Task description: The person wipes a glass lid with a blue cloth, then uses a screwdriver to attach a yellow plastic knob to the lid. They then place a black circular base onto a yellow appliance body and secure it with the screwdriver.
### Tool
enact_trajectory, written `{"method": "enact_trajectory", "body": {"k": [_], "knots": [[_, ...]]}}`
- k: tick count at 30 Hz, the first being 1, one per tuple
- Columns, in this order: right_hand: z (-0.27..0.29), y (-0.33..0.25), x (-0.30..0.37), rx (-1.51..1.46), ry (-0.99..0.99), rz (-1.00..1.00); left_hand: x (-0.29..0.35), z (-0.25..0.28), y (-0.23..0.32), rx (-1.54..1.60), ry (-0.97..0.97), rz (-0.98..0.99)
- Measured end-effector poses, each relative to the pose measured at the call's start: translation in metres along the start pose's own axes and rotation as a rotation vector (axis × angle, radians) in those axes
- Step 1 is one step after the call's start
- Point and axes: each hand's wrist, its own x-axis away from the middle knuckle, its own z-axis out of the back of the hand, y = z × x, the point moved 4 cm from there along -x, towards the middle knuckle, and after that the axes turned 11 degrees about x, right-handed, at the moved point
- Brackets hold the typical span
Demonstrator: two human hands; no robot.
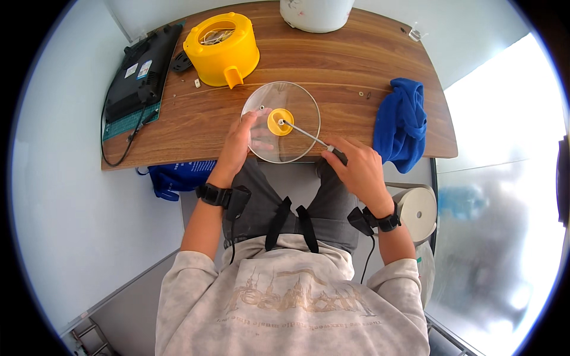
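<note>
Nearest the head camera is the person's pale printed sweatshirt (291, 296), with both bare forearms rising from it toward the wooden table (332, 65); each wrist wears a black band with a small black unit and a hanging cable. Just past the table's near edge lies a round clear glass lid (294, 142), partly overhanging that edge above the person's grey-trousered lap; at the lid's centre sits a yellow knob (279, 121). Left hand (239, 145) rests against the lid's left rim, fingers curled over the glass, thumb under or beside it, so the lid is steadied at that side. Right hand (356, 169) is closed around the dark handle of a screwdriver (309, 135), just right of the lid; the thin metal shaft slants up and left across the glass, and its tip meets the middle of the yellow knob. Beyond the lid, toward the table's far left, stands a yellow round housing (222, 50) with a spout-like tab, open at the top with wires inside; left of that lies a black appliance base (142, 74) on a green mat, its cord trailing over the table's left edge. Right of the lid a blue cloth (404, 121) is bunched at the table's right end; a white pot (314, 13) sits at the far edge. Below the table's left part a blue bag (178, 178) shows.
</note>
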Motion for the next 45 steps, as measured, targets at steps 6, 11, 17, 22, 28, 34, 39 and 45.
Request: {"method": "enact_trajectory", "body": {"k": [6, 11, 17, 22, 28, 34, 39, 45], "knots": [[0.003, 0.003, -0.005, 0.073, 0.004, 0.021, 0.000, 0.000, 0.001, -0.014, 0.003, -0.004], [0.007, 0.001, -0.008, 0.093, 0.017, 0.058, 0.001, 0.000, 0.001, -0.020, 0.015, -0.001], [0.003, 0.006, -0.009, 0.104, 0.017, 0.053, 0.001, -0.002, 0.003, -0.030, -0.014, 0.014], [0.004, 0.005, -0.011, 0.124, 0.014, 0.085, 0.002, 0.000, 0.002, -0.031, -0.013, 0.012], [0.008, 0.001, -0.014, 0.162, 0.034, 0.120, 0.001, -0.001, 0.002, -0.029, -0.019, 0.014], [0.032, -0.018, -0.034, 0.478, 0.126, 0.401, 0.000, 0.001, 0.002, -0.108, -0.042, 0.033], [0.044, -0.035, -0.055, 0.707, 0.066, 0.581, 0.002, -0.004, 0.006, -0.189, -0.095, 0.004], [0.043, -0.056, -0.060, 0.853, -0.176, 0.639, 0.003, -0.001, 0.004, -0.165, -0.113, 0.009]]}}
